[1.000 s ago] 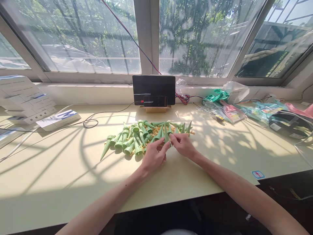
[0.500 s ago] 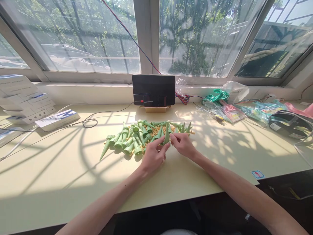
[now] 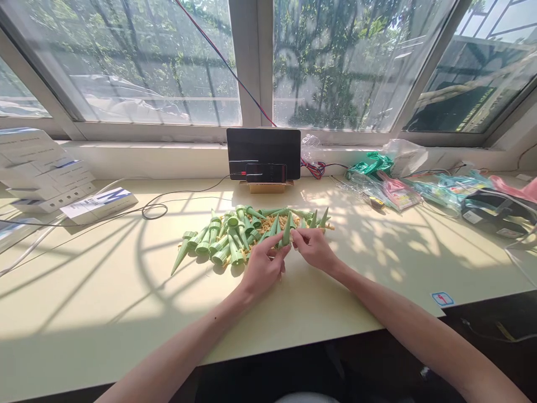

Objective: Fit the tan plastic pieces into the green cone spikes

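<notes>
My left hand [image 3: 265, 262] grips a green plastic cone spike [image 3: 287, 230] near its wide end, its point upward. Close beside it, my right hand [image 3: 314, 246] has its thumb and forefinger pinched together at the spike's right side; what lies between those fingertips is hidden. Just beyond both hands spreads a pile of similar green cone spikes [image 3: 236, 254], some lying flat and some standing point up. Small yellowish-tan pieces [image 3: 265, 224] are scattered among them.
Behind the pile, a black tablet [image 3: 263, 146] and a phone [image 3: 266, 173] lean on a cardboard stand [image 3: 266, 188]. White boxes [image 3: 39, 168] are stacked at left, with cables [image 3: 155, 211] nearby. Plastic bags [image 3: 403, 187] and a box cutter [image 3: 376, 203] lie at right.
The held green spike has tilted slightly, its tip leaning a little to the right. Both hands stay in nearly the same place.
</notes>
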`<act>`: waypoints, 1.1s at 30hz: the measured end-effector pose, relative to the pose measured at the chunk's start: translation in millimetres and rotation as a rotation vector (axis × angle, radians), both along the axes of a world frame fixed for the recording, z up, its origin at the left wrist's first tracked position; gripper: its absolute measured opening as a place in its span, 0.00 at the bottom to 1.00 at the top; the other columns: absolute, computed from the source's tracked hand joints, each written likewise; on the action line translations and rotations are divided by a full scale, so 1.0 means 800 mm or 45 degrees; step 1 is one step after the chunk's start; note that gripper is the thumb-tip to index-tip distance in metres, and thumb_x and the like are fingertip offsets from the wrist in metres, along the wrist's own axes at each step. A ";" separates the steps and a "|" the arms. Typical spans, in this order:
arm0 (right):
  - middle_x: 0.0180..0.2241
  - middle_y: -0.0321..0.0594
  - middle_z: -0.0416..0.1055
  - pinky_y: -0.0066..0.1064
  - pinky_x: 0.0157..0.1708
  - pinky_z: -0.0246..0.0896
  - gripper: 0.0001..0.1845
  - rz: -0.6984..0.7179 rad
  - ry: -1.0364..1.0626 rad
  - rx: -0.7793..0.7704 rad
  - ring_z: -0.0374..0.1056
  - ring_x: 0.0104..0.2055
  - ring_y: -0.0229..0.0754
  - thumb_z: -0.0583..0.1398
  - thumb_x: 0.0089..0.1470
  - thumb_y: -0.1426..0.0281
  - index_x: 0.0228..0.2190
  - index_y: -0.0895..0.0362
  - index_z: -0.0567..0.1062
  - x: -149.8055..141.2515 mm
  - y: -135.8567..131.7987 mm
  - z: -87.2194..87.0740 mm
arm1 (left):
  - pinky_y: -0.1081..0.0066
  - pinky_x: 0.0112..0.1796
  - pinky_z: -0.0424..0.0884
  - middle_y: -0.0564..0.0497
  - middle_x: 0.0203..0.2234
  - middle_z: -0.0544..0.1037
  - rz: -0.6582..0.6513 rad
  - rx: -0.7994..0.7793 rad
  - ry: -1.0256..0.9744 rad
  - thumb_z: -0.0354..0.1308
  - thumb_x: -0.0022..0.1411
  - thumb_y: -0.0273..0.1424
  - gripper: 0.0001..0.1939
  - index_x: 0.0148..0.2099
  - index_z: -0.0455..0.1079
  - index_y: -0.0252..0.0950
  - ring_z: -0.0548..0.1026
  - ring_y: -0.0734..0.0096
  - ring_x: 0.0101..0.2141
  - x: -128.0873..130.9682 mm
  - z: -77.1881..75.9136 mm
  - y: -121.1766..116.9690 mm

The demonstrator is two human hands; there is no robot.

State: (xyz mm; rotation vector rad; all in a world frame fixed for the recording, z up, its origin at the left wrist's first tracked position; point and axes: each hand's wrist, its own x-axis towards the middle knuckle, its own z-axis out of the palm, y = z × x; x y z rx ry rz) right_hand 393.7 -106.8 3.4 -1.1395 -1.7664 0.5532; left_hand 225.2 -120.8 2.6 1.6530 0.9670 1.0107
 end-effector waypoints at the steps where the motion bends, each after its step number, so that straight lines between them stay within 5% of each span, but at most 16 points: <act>1: 0.15 0.31 0.54 0.29 0.22 0.45 0.24 -0.003 -0.001 -0.001 0.50 0.18 0.33 0.51 0.63 0.63 0.16 0.56 0.60 0.000 0.000 0.000 | 0.75 0.17 0.68 0.57 0.15 0.69 0.000 0.012 0.013 0.57 0.66 0.40 0.24 0.60 0.72 0.35 0.67 0.75 0.15 0.000 0.000 0.000; 8: 0.15 0.31 0.53 0.30 0.22 0.44 0.24 -0.018 -0.028 0.048 0.48 0.19 0.33 0.51 0.63 0.63 0.16 0.55 0.58 0.001 0.000 0.000 | 0.77 0.16 0.63 0.57 0.14 0.67 0.015 0.041 0.107 0.55 0.68 0.42 0.20 0.49 0.77 0.31 0.64 0.78 0.13 -0.001 0.000 -0.002; 16: 0.15 0.32 0.55 0.30 0.23 0.47 0.25 0.028 0.029 -0.060 0.51 0.19 0.34 0.50 0.64 0.61 0.17 0.56 0.60 0.001 0.000 -0.001 | 0.76 0.16 0.67 0.57 0.16 0.68 0.011 0.029 -0.002 0.57 0.66 0.39 0.23 0.59 0.72 0.34 0.66 0.76 0.15 0.001 0.000 -0.001; 24: 0.15 0.31 0.52 0.30 0.22 0.44 0.24 -0.008 -0.024 0.020 0.48 0.20 0.33 0.51 0.63 0.63 0.17 0.55 0.57 0.000 -0.003 0.001 | 0.77 0.16 0.63 0.57 0.15 0.69 0.009 0.057 0.098 0.55 0.68 0.41 0.17 0.46 0.76 0.34 0.65 0.78 0.13 0.000 0.000 -0.002; 33: 0.16 0.32 0.55 0.30 0.23 0.47 0.25 0.010 -0.009 -0.078 0.51 0.20 0.34 0.50 0.64 0.61 0.17 0.55 0.60 0.000 -0.001 0.000 | 0.76 0.18 0.66 0.59 0.14 0.67 0.016 0.182 0.131 0.54 0.67 0.35 0.17 0.54 0.74 0.35 0.65 0.78 0.14 0.001 0.007 -0.004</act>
